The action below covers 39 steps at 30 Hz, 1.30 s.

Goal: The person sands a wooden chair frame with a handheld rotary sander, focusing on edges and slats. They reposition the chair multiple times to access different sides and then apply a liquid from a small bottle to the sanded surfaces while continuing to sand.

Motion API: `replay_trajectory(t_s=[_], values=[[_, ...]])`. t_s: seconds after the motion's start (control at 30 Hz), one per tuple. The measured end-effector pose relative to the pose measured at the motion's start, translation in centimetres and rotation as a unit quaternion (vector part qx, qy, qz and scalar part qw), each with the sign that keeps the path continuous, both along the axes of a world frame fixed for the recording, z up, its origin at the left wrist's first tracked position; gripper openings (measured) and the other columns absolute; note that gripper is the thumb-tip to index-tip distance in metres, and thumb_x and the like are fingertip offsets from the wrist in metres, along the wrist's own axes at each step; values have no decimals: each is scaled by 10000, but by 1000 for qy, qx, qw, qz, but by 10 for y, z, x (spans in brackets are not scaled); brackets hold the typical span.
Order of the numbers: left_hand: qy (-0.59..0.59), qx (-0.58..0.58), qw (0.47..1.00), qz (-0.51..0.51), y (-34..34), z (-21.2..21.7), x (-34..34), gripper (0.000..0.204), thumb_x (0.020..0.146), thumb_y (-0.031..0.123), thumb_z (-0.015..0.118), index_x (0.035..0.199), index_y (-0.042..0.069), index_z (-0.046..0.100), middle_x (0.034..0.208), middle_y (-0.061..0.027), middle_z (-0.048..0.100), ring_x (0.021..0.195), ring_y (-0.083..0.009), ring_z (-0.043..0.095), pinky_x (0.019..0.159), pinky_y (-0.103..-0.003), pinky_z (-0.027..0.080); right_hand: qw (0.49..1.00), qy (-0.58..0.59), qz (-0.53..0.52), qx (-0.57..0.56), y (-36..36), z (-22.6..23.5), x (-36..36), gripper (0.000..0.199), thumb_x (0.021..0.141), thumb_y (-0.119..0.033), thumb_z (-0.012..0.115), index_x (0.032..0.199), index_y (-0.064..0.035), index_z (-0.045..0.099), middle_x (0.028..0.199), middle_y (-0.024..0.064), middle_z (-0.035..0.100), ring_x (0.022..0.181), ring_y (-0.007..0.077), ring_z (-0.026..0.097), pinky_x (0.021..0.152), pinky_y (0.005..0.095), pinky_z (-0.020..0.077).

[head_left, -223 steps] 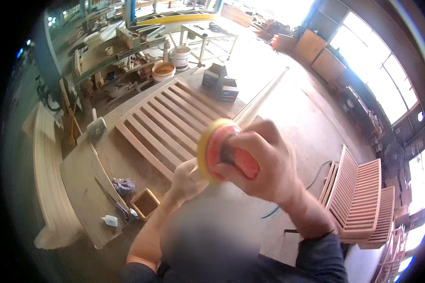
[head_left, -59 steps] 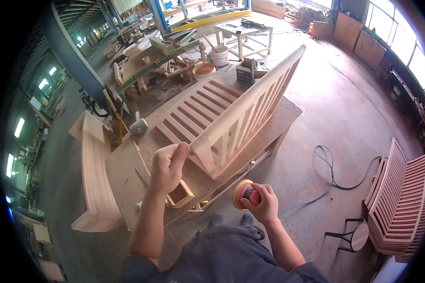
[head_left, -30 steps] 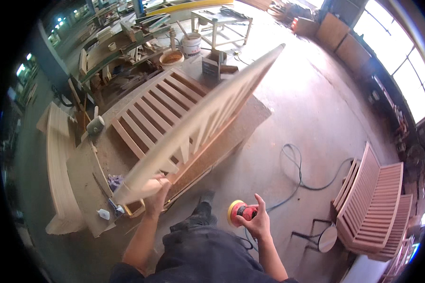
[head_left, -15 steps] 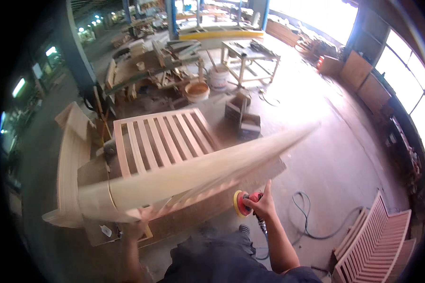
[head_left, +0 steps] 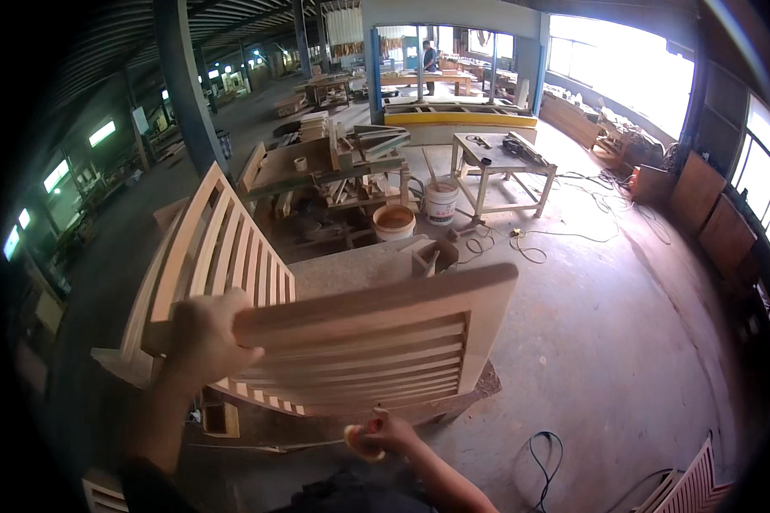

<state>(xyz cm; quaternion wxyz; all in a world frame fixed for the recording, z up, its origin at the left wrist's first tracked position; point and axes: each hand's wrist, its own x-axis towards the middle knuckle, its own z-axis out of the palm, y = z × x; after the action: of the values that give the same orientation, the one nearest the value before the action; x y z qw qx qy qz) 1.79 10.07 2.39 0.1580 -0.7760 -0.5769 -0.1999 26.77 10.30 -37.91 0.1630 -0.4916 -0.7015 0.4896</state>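
Observation:
A pale wooden slatted bench frame (head_left: 376, 309) stands tilted up in front of me, its thick top rail toward me. My left hand (head_left: 207, 338) is closed round the left end of that rail. Behind this hand rises another slatted section (head_left: 231, 248); I cannot tell how the two join. Low and near my body, my right hand (head_left: 393, 433) grips a red sander (head_left: 368, 438) with a yellowish pad. The sander is apart from the wood and slightly blurred. Under the frame lies a brown worktop (head_left: 488, 382), mostly covered by it.
Beyond the frame stand an orange-filled bucket (head_left: 394, 224), a white bucket (head_left: 441, 205) and a light-framed table (head_left: 505, 162). A dark green hose (head_left: 546, 466) loops on the floor at right, near another slatted bench (head_left: 697, 479). A blue-grey post (head_left: 188, 94) rises at left. Far back stands a person (head_left: 429, 64).
The slatted frame has turned from lying flat to standing tilted up. My left hand has moved up and now holds the rail's end. My right hand has drawn lower and leftward with the sander.

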Motion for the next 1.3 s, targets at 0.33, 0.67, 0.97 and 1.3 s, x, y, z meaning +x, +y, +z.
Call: replay_trajectory(t_s=[0.33, 0.67, 0.97, 1.3], values=[[36, -84, 994, -58, 12, -5, 52, 523, 744, 319, 929, 1078, 46, 633, 940, -124, 710, 911, -350, 719, 845, -486, 548, 896, 244, -259, -265, -85, 35, 200, 884, 743, -139, 947, 1472, -8, 465, 1255, 164, 645, 985, 241, 693, 824, 380, 593], [-63, 121, 986, 96, -57, -46, -94, 1085, 724, 275, 957, 1599, 10, 373, 1461, -222, 541, 1430, -387, 487, 1200, -575, 389, 851, 190, -400, 282, -68, 206, 294, 424, 1027, -352, 666, 1239, 14, 699, 1357, 137, 624, 1179, 267, 599, 996, 418, 502], [-575, 114, 808, -53, -25, -146, -111, 571, 767, -13, 653, 1332, 3, 574, 1122, -106, 659, 1002, -184, 667, 881, -332, 557, 924, -19, -59, 376, 13, 463, 58, 646, 732, -106, 893, 1315, -41, 623, 1060, 36, 622, 978, 156, 592, 916, 324, 498], [-500, 168, 845, -89, -3, -162, -115, 436, 736, -20, 647, 1169, 20, 616, 1037, -187, 641, 960, -354, 676, 861, -371, 546, 883, -275, 155, 348, 31, 497, -118, 505, 881, -301, 835, 1306, -78, 677, 1204, 131, 704, 1117, 266, 683, 987, 390, 553]])
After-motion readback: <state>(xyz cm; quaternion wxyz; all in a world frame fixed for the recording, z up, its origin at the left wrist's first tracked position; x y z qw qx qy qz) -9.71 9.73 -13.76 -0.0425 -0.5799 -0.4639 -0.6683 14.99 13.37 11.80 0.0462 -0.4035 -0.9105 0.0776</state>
